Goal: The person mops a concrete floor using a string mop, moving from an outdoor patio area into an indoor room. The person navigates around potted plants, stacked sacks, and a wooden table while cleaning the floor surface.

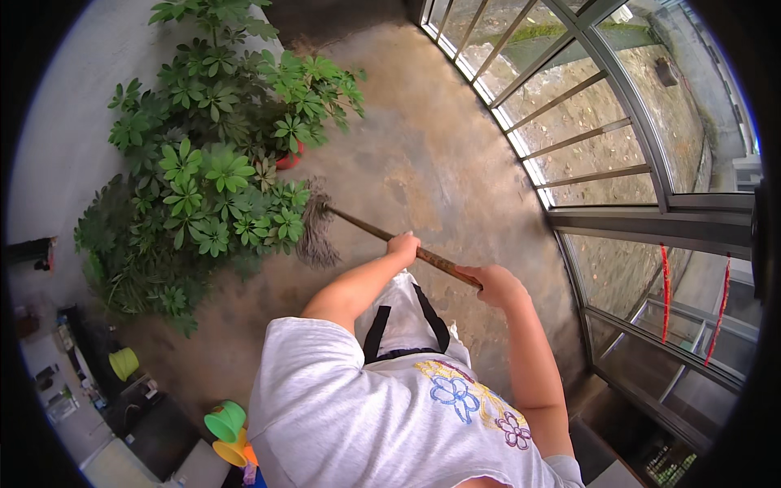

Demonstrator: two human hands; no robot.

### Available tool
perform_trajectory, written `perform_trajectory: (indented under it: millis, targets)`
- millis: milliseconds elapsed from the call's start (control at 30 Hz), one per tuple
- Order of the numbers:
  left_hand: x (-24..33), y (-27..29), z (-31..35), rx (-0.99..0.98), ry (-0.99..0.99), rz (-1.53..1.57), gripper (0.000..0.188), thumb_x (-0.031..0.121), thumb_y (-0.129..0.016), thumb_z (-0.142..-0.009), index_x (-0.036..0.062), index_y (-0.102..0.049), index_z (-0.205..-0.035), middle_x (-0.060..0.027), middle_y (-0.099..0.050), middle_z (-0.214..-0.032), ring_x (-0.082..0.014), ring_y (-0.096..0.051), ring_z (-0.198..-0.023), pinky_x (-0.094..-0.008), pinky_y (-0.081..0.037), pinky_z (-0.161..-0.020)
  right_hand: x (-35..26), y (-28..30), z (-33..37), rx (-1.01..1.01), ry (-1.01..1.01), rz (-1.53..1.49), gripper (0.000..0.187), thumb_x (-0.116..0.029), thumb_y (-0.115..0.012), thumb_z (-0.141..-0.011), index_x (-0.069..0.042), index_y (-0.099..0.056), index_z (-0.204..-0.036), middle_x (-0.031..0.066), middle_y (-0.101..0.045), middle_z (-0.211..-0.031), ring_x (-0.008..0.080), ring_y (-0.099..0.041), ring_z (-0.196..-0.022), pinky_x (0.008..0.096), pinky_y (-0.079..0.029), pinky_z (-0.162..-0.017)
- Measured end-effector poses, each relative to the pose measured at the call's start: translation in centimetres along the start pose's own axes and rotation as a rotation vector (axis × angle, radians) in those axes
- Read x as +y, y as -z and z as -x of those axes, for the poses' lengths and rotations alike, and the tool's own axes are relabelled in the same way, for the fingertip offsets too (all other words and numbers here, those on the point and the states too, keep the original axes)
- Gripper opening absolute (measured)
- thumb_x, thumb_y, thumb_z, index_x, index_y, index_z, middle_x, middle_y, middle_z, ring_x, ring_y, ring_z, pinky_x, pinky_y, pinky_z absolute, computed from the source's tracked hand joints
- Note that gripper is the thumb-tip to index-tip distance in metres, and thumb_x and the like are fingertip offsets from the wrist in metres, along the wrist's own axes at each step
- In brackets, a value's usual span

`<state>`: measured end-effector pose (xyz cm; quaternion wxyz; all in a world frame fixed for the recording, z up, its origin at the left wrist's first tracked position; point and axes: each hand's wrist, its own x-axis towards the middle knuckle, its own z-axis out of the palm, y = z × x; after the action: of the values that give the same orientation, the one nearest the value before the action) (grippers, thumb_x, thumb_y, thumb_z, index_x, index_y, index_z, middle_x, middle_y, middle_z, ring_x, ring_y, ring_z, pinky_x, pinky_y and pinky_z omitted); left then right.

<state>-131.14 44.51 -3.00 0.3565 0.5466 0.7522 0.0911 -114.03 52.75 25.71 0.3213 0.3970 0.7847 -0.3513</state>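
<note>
Both my hands are closed round the long wooden handle of a mop (366, 227). My left hand (403, 246) grips it about midway, while my right hand (495, 285) holds it near its upper end. The handle slants across in front of me, down to the left. Its grey string head (316, 232) is spread on the concrete floor (407, 183), right beside the leaves of a large green potted plant (220, 167). Leaves hide most of the red pot (289, 156). Part of the mop's strings may lie under the foliage; I cannot tell.
Barred windows (569, 122) run along the right, with red strips (665, 293) hanging on the lower panes. A white wall (73, 138) stands behind the plant. At lower left are a green-yellow container (124, 363), green and yellow plastic items (225, 421) and a cluttered dark surface (146, 431).
</note>
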Motion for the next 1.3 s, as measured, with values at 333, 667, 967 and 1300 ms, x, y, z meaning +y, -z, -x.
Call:
perform_trajectory:
  millis: [333,667,967,1300]
  targets:
    - [4.2,4.9,-16.1,-0.076,-0.26,-0.295,0.011,0.015,-0.056,-0.076,0.017,-0.066,-0.081,-0.0048,-0.058,-0.097,-0.0244,-0.054,-0.099,-0.036,-0.047,-0.081,2.4,1.8,-6.8,0.188,-0.022,-0.321,0.078,0.001,-0.055,-0.064,-0.017,-0.035,-0.137,0.0262,-0.06,-0.086,0.0395,-0.058,-0.083,0.0421,-0.046,-0.073]
    - [5.0,4.9,-16.9,0.149,-0.114,-0.052,0.011,0.014,-0.054,-0.076,0.0154,-0.064,-0.081,-0.0052,-0.058,-0.096,-0.0243,-0.053,-0.101,-0.035,-0.045,-0.083,3.0,7.9,-7.3,0.064,0.053,-0.208,0.072,0.0,-0.054,-0.065,-0.012,-0.038,-0.135,0.0248,-0.061,-0.087,0.0385,-0.059,-0.084,0.0411,-0.046,-0.073]
    - [3.9,4.1,-11.7,0.095,0.235,0.091,0.011,0.015,-0.053,-0.075,0.0137,-0.063,-0.08,-0.0079,-0.058,-0.098,-0.0268,-0.054,-0.097,-0.0383,-0.046,-0.077,5.8,11.2,-8.2,-0.135,0.357,0.02,0.07,0.0,-0.054,-0.065,-0.014,-0.04,-0.133,0.0223,-0.061,-0.092,0.0364,-0.06,-0.085,0.039,-0.048,-0.073]
    - [6.8,-0.1,-8.7,0.162,0.511,0.133,0.01,0.014,-0.054,-0.076,0.0146,-0.064,-0.078,-0.0113,-0.06,-0.093,-0.0304,-0.058,-0.09,-0.0393,-0.047,-0.074,9.3,16.0,-13.7,-0.577,0.388,0.028,0.068,-0.003,-0.058,-0.067,-0.02,-0.044,-0.131,0.0109,-0.06,-0.08,0.0174,-0.06,-0.057,0.031,-0.05,-0.054]
